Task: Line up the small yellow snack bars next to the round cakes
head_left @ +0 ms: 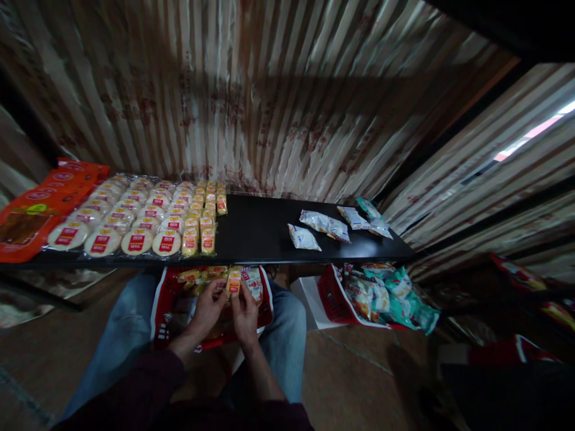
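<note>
Between the fingertips of my left hand (212, 305) and my right hand (245, 308) is a small yellow snack packet (234, 281) with a red and white label. Both hands pinch it upright, just below the front edge of the black shelf (265, 230). Under them a red basket (268, 299) sits between my knees, with more yellow packets (191, 275) and a white-and-red snack bag (254, 282) inside. On the shelf above, rows of similar yellow packets (207, 230) stand beside rows of round white crackers (137, 239) in clear wrappers.
Orange pouches (49, 197) lie at the shelf's left end. Several small white packets (321, 222) and a green one (368, 208) lie toward its right. A second red basket (329, 293) holding snack bags stands on the floor at right, by a white box (309, 299). Corrugated sheeting (269, 102) stands behind.
</note>
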Demonstrator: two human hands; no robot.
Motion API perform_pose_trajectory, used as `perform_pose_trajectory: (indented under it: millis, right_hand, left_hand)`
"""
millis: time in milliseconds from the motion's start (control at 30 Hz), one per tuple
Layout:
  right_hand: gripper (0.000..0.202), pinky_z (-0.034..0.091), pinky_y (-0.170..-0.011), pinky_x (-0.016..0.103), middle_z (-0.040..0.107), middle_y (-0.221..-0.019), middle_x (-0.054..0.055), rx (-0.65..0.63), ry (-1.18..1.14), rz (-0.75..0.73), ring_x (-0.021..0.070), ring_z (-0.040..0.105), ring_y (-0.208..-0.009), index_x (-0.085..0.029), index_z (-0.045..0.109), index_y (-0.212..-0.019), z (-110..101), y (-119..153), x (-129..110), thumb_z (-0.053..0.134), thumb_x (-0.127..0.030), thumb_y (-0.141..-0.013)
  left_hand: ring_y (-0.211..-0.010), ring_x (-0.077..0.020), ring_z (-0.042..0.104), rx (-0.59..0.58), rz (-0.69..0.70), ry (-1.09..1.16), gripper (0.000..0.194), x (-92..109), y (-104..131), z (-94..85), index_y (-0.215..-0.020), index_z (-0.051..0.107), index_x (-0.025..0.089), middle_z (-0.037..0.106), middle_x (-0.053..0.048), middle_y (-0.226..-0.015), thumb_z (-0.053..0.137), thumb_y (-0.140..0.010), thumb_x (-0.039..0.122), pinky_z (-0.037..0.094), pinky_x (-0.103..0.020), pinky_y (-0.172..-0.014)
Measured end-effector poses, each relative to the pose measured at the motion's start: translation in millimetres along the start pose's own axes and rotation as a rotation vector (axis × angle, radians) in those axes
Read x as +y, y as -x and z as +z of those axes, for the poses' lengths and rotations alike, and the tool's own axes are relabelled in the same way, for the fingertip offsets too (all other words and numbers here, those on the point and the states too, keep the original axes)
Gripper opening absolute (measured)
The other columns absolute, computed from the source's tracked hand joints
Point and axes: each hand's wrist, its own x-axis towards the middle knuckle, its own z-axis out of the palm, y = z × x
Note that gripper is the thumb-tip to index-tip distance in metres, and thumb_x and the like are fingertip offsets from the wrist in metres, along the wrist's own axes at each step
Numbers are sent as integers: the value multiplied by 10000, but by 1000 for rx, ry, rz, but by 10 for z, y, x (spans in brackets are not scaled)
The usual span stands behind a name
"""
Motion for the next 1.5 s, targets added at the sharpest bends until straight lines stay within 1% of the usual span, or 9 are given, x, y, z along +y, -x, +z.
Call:
perform_pose_trajectory:
  millis: [233, 433, 567, 700, 833, 967, 1133, 1333, 1500]
  right_hand:
    - [402, 459, -947, 395, 626, -1174, 122, 106, 137, -149, 228, 574, -1095, -176, 587, -1204, -59, -199, -280, 517, -351, -850]
    - [372, 491, -860, 342, 639, -1109, 96, 70, 158, -206, 207, 600, -1002, -206, 561, -1218, -82, -466, -522, 490, -310, -868]
    - [357, 500, -816, 322, 648, -1052, 90, 76, 128, -197, 188, 615, -908, -189, 555, -1194, -23, -710, -605, 501, -299, -858]
    - [357, 505, -785, 307, 663, -988, 75, 72, 106, -212, 179, 619, -859, -187, 561, -1186, 62, -968, -653, 511, -282, -846]
    - [371, 508, -788, 305, 664, -979, 71, 18, 89, -191, 180, 628, -855, -186, 555, -1196, 140, -1184, -661, 510, -279, -839]
    - [373, 513, -773, 297, 664, -982, 66, -8, 93, -164, 176, 636, -829, -195, 555, -1190, 219, -1366, -612, 519, -287, -830]
    - [364, 507, -782, 299, 662, -1004, 73, -4, 133, -178, 181, 626, -855, -189, 570, -1168, 300, -1567, -539, 523, -262, -814]
    - [356, 491, -829, 310, 650, -1007, 75, -26, 146, -172, 185, 610, -883, -179, 600, -1128, 349, -1738, -541, 512, -212, -784]
    - [362, 485, -846, 309, 641, -1033, 74, -53, 129, -158, 181, 605, -911, -177, 611, -1110, 409, -1870, -496, 476, -162, -774]
  left_hand:
    - [-852, -186, 633, 20, 116, -83, 201, 293, -103, 67, -906, 612, 188, 676, -60, -912, 549, -747, 295, 493, -353, -822]
    - [-855, -188, 625, 53, 149, -94, 197, 487, -278, 111, -919, 599, 180, 662, -75, -935, 513, -774, 283, 500, -353, -805]
    - [-935, -181, 619, 62, 142, -78, 248, 594, -391, 122, -996, 582, 182, 654, -83, -1024, 466, -781, 225, 478, -362, -884]
    - [-1089, -189, 571, 41, 121, -65, 330, 678, -483, 144, -1116, 552, 173, 614, -103, -1165, 445, -811, 241, 419, -378, -987]
    - [-1229, -207, 476, 67, 127, -116, 355, 695, -607, 192, -1162, 547, 174, 548, -107, -1291, 425, -840, 264, 324, -410, -1077]
    - [-1325, -209, 371, 114, 153, -155, 352, 668, -763, 266, -1151, 566, 181, 461, -96, -1395, 413, -837, 226, 257, -408, -1120]
    - [-1351, -214, 332, 122, 156, -177, 365, 674, -903, 344, -1161, 574, 172, 407, -97, -1440, 404, -845, 234, 244, -402, -1129]
    - [-1353, -216, 330, 98, 133, -185, 392, 733, -1047, 382, -1185, 576, 134, 440, -124, -1414, 391, -861, 254, 216, -398, -1144]
    - [-1362, -225, 310, 122, 121, -200, 406, 664, -1199, 409, -1191, 578, 120, 413, -124, -1435, 379, -868, 265, 199, -410, -1150]
